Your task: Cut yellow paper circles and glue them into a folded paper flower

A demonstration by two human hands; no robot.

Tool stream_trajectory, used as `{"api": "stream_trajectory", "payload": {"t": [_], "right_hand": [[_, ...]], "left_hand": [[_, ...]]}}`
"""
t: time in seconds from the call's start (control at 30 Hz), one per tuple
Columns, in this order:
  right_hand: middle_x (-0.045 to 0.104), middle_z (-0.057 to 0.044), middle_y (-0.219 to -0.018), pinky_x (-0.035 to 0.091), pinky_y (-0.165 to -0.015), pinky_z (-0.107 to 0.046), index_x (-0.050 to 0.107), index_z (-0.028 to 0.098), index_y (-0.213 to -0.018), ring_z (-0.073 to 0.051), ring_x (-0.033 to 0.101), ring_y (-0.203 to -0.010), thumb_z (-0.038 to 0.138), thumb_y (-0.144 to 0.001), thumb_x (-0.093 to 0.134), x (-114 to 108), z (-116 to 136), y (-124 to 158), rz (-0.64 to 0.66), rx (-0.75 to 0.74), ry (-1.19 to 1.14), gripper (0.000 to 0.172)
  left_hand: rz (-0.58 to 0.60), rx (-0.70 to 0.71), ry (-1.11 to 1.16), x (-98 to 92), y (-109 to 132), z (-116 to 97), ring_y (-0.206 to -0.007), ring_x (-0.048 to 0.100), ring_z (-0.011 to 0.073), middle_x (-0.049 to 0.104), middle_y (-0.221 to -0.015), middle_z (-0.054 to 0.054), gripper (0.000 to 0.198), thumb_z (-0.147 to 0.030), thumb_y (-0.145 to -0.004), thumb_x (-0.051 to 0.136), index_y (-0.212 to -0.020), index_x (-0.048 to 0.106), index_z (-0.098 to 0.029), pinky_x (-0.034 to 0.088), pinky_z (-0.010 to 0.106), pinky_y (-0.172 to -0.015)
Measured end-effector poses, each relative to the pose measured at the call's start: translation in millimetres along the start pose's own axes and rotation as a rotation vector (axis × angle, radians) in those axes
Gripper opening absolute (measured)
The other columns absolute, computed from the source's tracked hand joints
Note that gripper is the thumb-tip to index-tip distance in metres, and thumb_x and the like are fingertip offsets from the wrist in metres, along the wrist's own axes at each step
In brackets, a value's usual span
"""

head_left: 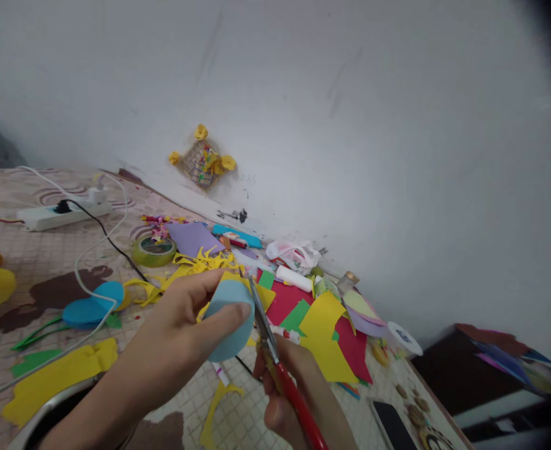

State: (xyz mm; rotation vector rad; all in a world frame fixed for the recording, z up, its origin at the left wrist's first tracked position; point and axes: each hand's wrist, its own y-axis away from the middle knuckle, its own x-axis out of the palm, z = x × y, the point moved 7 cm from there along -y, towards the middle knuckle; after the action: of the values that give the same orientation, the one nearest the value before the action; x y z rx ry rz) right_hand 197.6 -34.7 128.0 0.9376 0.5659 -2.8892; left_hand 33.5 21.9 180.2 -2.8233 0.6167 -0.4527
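Left hand (177, 319) raised at lower centre, thumb pressed on the face of a pale blue paper disc (228, 319), fingers curled behind it, gripping it. Right hand (287, 390) just below, fingers closed round the red handle of a pair of scissors (298, 406), the steel blades pointing upward against the disc's right edge. Beneath the hands, a patterned mat (36, 262) carries matt coloured paper: jagged yellow scraps (200, 262) and red and green sheets (285, 303). Upper left, a white power strip (64, 215) with trailing cords; a tape roll (153, 250) lies beside a lilac sheet (193, 239).
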Motion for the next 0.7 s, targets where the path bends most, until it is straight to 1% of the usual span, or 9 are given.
{"api": "stream_trajectory", "payload": {"t": [0.13,0.2,0.37,0.47,0.7], "right_hand": [[0.065,-0.008,-0.095,0.049,-0.065,-0.029,0.055,0.022,-0.122,-0.019,0.058,-0.072,0.078,-0.071,0.055,-0.7,-0.1,3.7,-0.02,0.097,-0.065,0.077],[0.065,-0.008,-0.094,0.049,-0.066,-0.029,0.056,0.022,-0.121,-0.019,0.059,-0.073,0.078,-0.071,0.056,-1.2,0.8,4.7,-0.017,0.108,-0.066,0.075],[0.065,-0.007,-0.095,0.048,-0.065,-0.029,0.056,0.024,-0.121,-0.018,0.059,-0.071,0.078,-0.071,0.055,-0.6,-2.0,6.1,-0.008,0.138,-0.084,0.074],[0.065,-0.008,-0.092,0.047,-0.064,-0.029,0.056,0.023,-0.119,-0.019,0.058,-0.071,0.079,-0.07,0.056,-0.7,-0.9,5.9,-0.027,0.124,-0.09,0.075],[0.063,-0.006,-0.088,0.045,-0.062,-0.028,0.058,0.021,-0.114,-0.018,0.056,-0.071,0.079,-0.069,0.057,-0.9,0.3,5.4,-0.03,0.148,-0.096,0.073]], "left_hand": [[-0.022,-0.011,-0.021,-2.8,-0.3,0.4,-0.051,0.047,0.0065,0.056,-0.06,-0.005,0.009,-0.027,-0.075,0.066,-0.069,0.062,-0.021,0.037,0.012,-0.043],[-0.019,-0.017,-0.029,-3.3,-0.8,1.1,-0.052,0.047,0.0071,0.057,-0.061,-0.005,0.009,-0.028,-0.075,0.065,-0.07,0.063,-0.021,0.038,0.013,-0.043],[-0.015,0.016,-0.031,-3.9,-1.0,-0.9,-0.048,0.043,0.0062,0.052,-0.055,-0.007,0.013,-0.028,-0.075,0.066,-0.064,0.06,-0.022,0.035,0.012,-0.041],[-0.014,0.013,-0.021,-3.6,-1.1,-1.0,-0.048,0.044,0.0063,0.053,-0.056,-0.007,0.012,-0.028,-0.075,0.066,-0.065,0.061,-0.022,0.035,0.012,-0.041],[0.005,-0.005,0.006,-2.3,-1.9,0.7,-0.049,0.047,0.0063,0.056,-0.057,-0.007,0.011,-0.027,-0.075,0.066,-0.067,0.062,-0.022,0.037,0.012,-0.043]]}}
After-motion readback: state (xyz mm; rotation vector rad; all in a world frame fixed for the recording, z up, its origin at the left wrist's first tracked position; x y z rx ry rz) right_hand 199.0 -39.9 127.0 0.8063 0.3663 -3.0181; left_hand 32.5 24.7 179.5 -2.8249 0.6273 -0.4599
